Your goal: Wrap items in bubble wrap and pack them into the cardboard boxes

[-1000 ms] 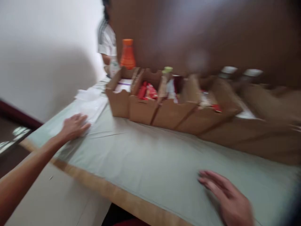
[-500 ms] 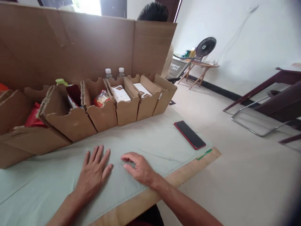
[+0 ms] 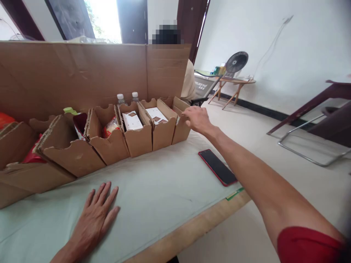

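Note:
My left hand (image 3: 91, 215) lies flat on the pale green tablecloth (image 3: 153, 204), fingers spread, holding nothing. Stretched out to the right, my right hand (image 3: 196, 117) is at the outer rim of the rightmost cardboard bin (image 3: 181, 128). Its fingers are bent and a little apart, with nothing visible in them; whether they touch the rim I cannot tell. That bin's contents are mostly hidden. White boxes (image 3: 132, 121) stand in the two bins beside it, and a red and clear packet (image 3: 111, 128) sits in another. Below my right forearm lies a black phone with a red edge (image 3: 218, 167).
Behind the bins rises a tall cardboard panel (image 3: 82, 73), with two white-capped bottles (image 3: 120, 98) before it. A person's head shows above the panel. Beyond the table are a grey chair (image 3: 203, 86), a black fan (image 3: 237, 62) on a small wooden table, and a dark folding piece of furniture.
My right hand has moved from above the tablecloth, forward and right, to the rightmost bin. My left hand stays flat on the cloth. The view has tilted up slightly.

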### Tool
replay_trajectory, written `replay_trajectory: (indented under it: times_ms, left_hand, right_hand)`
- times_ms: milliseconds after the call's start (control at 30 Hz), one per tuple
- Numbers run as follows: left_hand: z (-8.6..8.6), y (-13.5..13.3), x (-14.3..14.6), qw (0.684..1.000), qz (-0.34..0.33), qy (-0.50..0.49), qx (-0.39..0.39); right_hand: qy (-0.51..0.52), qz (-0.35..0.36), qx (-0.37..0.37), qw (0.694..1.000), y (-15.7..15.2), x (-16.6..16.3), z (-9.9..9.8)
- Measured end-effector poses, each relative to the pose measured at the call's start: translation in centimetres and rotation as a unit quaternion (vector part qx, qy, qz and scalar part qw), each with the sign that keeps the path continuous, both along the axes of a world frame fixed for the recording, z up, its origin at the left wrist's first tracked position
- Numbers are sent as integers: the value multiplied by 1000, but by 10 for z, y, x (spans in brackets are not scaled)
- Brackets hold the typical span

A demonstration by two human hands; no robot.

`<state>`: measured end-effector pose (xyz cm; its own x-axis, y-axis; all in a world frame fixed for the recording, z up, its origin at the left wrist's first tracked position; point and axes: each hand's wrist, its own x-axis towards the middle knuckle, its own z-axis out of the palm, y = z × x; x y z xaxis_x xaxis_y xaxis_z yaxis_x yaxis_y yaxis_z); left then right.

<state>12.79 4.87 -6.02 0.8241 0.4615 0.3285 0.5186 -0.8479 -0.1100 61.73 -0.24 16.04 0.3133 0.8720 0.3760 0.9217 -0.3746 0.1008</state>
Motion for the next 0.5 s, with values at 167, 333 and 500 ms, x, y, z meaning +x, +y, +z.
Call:
replay_trajectory:
  times_ms: [167,333,500]
  left_hand:
    - [1,0,1,1000,12,6,-19]
    - [5,-1,3,999,20,15,-38]
    - [8,-3,5,997,33,10,-63]
  right_hand:
    - [-11,43,-78,996,-8,6,5]
    - [5,96,-117,989,-41,-7,11]
    - [44,141,-119,982,-49,-38,21]
